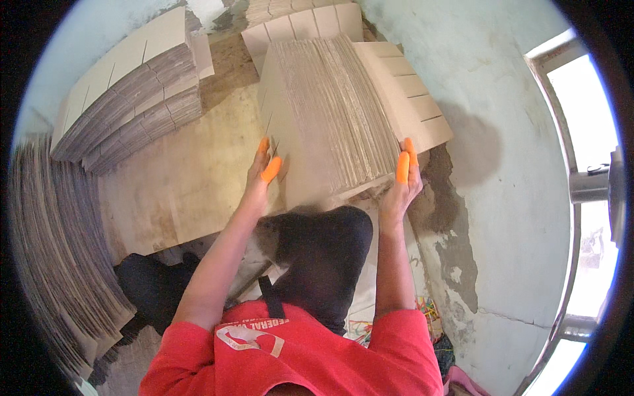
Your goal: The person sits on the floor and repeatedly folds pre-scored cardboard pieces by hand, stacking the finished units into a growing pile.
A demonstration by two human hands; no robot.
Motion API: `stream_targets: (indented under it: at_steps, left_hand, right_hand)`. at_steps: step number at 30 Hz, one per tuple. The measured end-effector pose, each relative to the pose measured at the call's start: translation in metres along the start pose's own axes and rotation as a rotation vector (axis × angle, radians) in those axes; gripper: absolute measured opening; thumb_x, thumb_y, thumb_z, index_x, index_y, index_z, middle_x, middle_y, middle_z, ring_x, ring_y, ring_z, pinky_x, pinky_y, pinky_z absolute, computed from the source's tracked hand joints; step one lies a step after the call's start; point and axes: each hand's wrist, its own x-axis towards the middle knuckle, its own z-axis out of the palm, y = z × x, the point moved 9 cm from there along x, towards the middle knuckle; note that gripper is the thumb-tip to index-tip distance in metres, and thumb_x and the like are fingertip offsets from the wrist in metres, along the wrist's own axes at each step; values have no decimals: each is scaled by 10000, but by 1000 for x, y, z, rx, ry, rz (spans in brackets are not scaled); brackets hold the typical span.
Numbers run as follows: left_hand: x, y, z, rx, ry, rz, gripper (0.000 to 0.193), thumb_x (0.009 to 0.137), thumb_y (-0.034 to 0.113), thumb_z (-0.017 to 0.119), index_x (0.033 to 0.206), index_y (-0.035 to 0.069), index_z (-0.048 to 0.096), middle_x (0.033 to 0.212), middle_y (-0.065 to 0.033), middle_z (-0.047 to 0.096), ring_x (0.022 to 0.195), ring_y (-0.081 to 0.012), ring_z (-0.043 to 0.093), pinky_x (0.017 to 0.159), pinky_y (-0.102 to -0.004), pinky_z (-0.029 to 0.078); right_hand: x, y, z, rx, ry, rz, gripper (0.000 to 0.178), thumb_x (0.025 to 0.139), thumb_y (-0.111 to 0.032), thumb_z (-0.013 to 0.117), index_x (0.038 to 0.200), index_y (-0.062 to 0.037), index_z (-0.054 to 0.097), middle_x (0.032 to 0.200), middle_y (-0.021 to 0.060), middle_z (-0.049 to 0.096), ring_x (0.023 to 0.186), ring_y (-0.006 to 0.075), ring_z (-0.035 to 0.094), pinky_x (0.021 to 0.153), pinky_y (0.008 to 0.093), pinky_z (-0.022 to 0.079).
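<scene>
A thick stack of brown cardboard sheets (337, 112) stands on edge in front of me, its layered edges facing up. My left hand (259, 173) is beside the stack's left face, with orange covers on the thumb and a finger. Those fingers are stretched out and apart; whether they touch the board is hard to tell. On the other side, my right hand (405, 181) is at the stack's near right corner, fingers extended upward, with orange covers too. A slotted cardboard sheet (413, 99) leans out from the stack's right side, just beyond that hand.
Slotted cardboard piles (132, 86) lie at the back left on a tan board (178, 178). A tall cardboard stack (59, 244) runs along the left edge. More slotted sheets (304, 25) lie behind. A stained pale wall (508, 198) with a window (588, 178) closes the right side.
</scene>
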Motion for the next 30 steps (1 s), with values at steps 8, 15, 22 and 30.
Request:
stream_targets:
  at_steps: [8, 15, 22, 30]
  left_hand:
    - [-5, -70, 7, 92, -29, -100, 987, 867, 455, 673, 1524, -10, 100, 1579, -159, 189, 1437, -251, 214, 1166, -377, 192]
    - [16, -39, 53, 22, -55, -28, 902, 861, 371, 690, 1498, -35, 197, 1508, -202, 325, 1382, -280, 329, 1122, -369, 286]
    - [-9, -15, 37, 244, -150, -184, 811, 868, 286, 700, 1470, -48, 271, 1389, -202, 485, 1253, -266, 496, 1017, -356, 415]
    - [-31, -41, -46, 558, 128, 317, 661, 945, 202, 614, 1474, -21, 287, 1427, -142, 465, 1259, -191, 498, 1033, -297, 402]
  right_hand:
    - [-26, 78, 12, 174, -61, 120, 624, 977, -216, 479, 1506, -4, 226, 1480, 155, 361, 1324, 232, 378, 1117, 389, 273]
    - [35, 86, 5, 435, -113, 162, 663, 987, -321, 505, 1467, 65, 259, 1443, 169, 369, 1312, 261, 378, 1112, 383, 285]
    - [28, -7, -24, 97, 145, -24, 539, 1017, -266, 477, 1458, 15, 346, 1476, 208, 383, 1342, 283, 397, 1111, 381, 322]
    - [70, -33, 23, -131, -202, -204, 564, 985, -329, 520, 1438, -23, 380, 1482, 177, 394, 1382, 293, 362, 1107, 423, 337]
